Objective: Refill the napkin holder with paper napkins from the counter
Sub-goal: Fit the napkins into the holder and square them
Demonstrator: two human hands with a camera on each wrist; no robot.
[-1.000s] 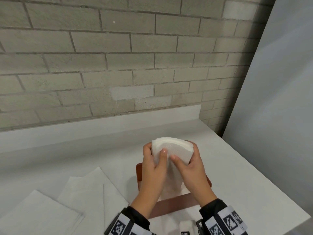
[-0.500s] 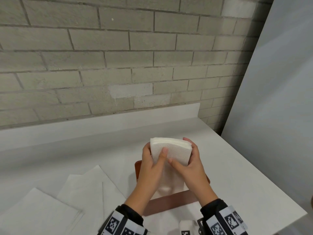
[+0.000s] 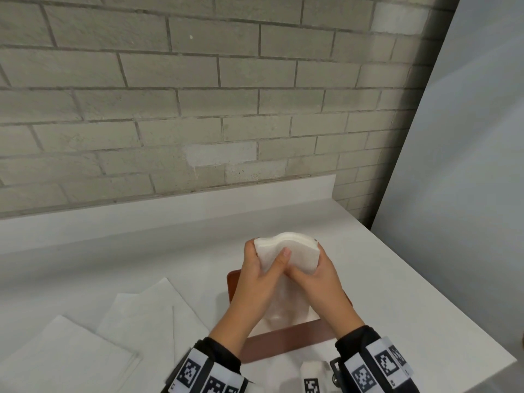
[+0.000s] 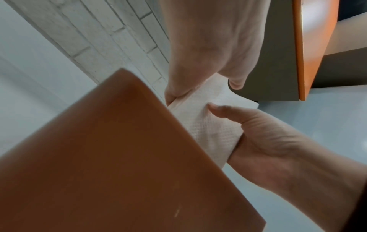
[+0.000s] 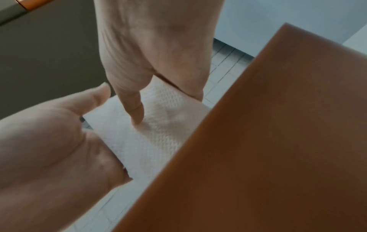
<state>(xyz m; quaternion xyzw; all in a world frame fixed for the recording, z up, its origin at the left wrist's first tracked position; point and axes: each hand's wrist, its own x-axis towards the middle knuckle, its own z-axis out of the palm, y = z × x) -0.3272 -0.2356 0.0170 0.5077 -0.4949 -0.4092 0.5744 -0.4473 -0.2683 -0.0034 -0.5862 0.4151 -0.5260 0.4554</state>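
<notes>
A thick stack of white paper napkins (image 3: 286, 249) stands upright in the brown napkin holder (image 3: 283, 343), its top well above the walls. My left hand (image 3: 262, 272) grips the stack's left side, thumb laid across the front. My right hand (image 3: 316, 277) grips the right side, thumb low on the front. The left wrist view shows the napkins (image 4: 206, 125) pinched between the left hand (image 4: 208, 55) and right hand (image 4: 268, 141), behind the holder wall (image 4: 109, 157). In the right wrist view a right thumb presses the napkins (image 5: 151, 138) beside the holder (image 5: 268, 141).
Loose white napkins (image 3: 147, 316) and a second flat pile (image 3: 51, 361) lie on the white counter (image 3: 141, 245) to the left. A brick wall (image 3: 198, 109) backs the counter. A grey panel (image 3: 459, 194) stands at the right, past the counter's edge.
The hands hold the stack in the same spot over the holder. Its top edge went from arched to flat and is now wavy under the squeeze.
</notes>
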